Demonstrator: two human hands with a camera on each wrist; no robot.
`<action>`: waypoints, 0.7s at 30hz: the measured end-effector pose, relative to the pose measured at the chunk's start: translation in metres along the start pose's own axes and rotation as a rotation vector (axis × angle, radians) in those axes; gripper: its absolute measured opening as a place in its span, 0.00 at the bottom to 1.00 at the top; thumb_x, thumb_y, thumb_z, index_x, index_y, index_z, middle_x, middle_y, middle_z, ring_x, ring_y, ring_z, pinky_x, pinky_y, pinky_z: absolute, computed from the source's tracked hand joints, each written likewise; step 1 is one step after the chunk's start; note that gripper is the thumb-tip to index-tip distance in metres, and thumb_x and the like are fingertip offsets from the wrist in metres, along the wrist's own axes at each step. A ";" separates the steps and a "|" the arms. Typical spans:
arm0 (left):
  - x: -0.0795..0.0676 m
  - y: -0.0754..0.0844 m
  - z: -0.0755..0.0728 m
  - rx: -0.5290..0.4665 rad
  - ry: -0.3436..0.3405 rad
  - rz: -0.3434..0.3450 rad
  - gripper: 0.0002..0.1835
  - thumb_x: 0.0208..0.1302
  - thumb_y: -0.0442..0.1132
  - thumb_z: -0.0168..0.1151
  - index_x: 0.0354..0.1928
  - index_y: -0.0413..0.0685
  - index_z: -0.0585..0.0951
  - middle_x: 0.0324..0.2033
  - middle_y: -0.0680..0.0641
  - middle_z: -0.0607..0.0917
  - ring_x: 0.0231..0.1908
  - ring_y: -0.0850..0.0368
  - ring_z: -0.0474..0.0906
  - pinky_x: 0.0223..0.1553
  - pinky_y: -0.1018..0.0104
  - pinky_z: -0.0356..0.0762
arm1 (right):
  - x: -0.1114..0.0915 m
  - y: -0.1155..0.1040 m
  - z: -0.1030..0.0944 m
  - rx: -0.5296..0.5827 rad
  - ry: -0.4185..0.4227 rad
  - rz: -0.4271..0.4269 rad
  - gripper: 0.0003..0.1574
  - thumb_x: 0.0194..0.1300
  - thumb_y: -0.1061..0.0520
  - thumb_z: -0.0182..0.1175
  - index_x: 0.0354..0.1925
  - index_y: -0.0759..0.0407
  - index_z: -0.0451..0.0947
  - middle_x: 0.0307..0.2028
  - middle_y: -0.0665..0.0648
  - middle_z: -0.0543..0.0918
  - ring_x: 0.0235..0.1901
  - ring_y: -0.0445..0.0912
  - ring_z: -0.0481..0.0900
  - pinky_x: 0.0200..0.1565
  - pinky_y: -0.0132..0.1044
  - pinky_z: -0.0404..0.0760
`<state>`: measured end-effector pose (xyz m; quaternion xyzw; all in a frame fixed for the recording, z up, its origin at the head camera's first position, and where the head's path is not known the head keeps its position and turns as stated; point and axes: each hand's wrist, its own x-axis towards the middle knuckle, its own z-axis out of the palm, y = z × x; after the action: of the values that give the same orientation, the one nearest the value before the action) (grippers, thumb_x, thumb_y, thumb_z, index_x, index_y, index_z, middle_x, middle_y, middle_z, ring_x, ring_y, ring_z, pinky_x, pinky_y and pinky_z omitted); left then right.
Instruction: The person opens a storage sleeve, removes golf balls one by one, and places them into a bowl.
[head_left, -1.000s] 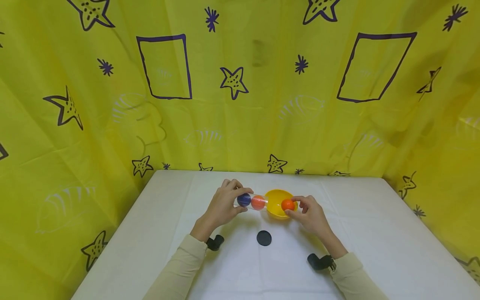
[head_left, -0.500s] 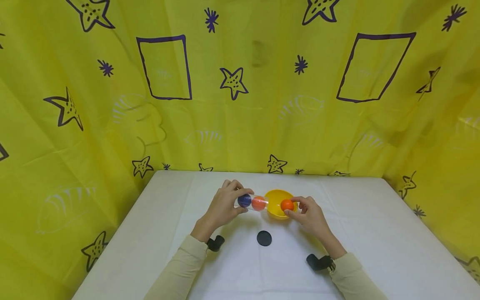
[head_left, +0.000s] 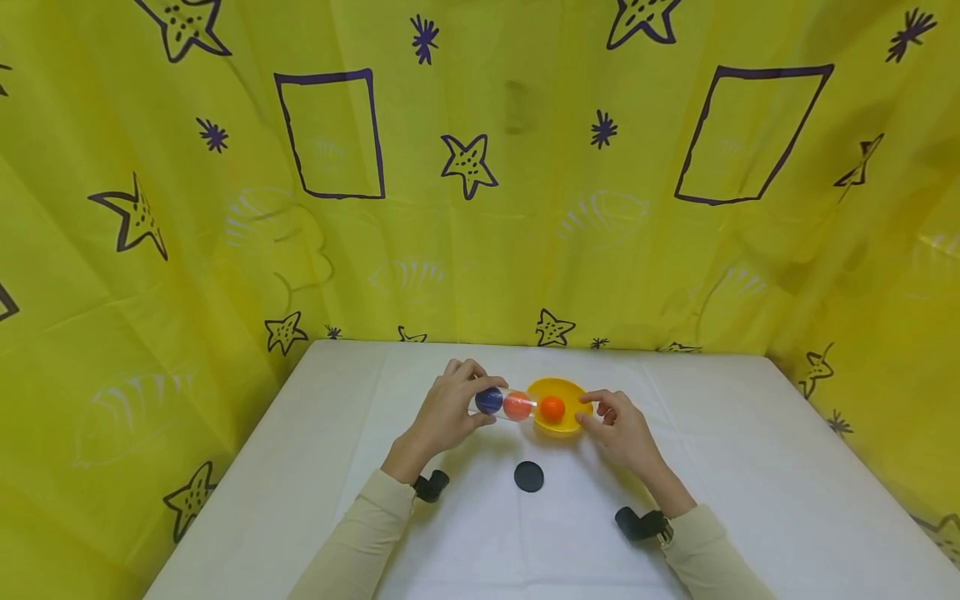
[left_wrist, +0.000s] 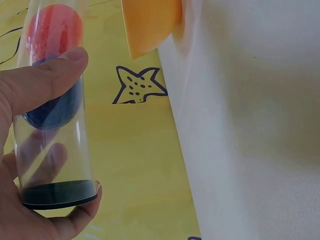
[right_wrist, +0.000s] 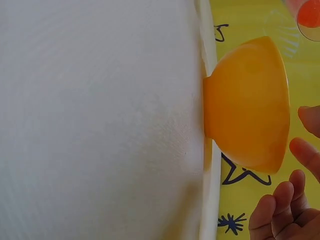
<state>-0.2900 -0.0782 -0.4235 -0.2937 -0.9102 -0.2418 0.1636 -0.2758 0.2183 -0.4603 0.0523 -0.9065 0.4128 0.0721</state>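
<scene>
My left hand (head_left: 448, 406) grips a clear tube (left_wrist: 75, 150) with a black cap (left_wrist: 60, 194) on its near end. Inside the tube sit a dark blue ball (head_left: 489, 401) and a red-orange ball (head_left: 517, 406), side by side. The tube's other end points toward the yellow bowl (right_wrist: 250, 105) and overlaps its left rim in the head view. An orange ball (head_left: 552, 408) lies in the bowl, hidden behind its wall in the right wrist view. My right hand (head_left: 617, 423) holds nothing; its thumb and fingers are apart at the bowl's right rim.
A black disc (head_left: 528, 477) lies flat on the white-covered table (head_left: 480, 542) in front of the bowl. Behind and at the sides hangs a yellow curtain (head_left: 420, 233) with stars and other drawings.
My right hand has let go of the orange ball, which has moved left into the bowl. The bowl has shifted slightly. My left hand and the tube have hardly moved.
</scene>
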 end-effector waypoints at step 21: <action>0.000 0.005 -0.002 0.040 0.011 0.015 0.26 0.52 0.40 0.81 0.54 0.63 0.86 0.49 0.49 0.81 0.50 0.52 0.70 0.44 0.61 0.69 | -0.005 -0.023 -0.003 0.105 -0.114 -0.081 0.19 0.69 0.56 0.67 0.55 0.61 0.79 0.33 0.56 0.75 0.36 0.49 0.72 0.34 0.30 0.72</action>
<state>-0.2868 -0.0756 -0.4202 -0.2960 -0.9117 -0.2240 0.1760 -0.2667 0.2056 -0.4419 0.1160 -0.8833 0.4529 0.0341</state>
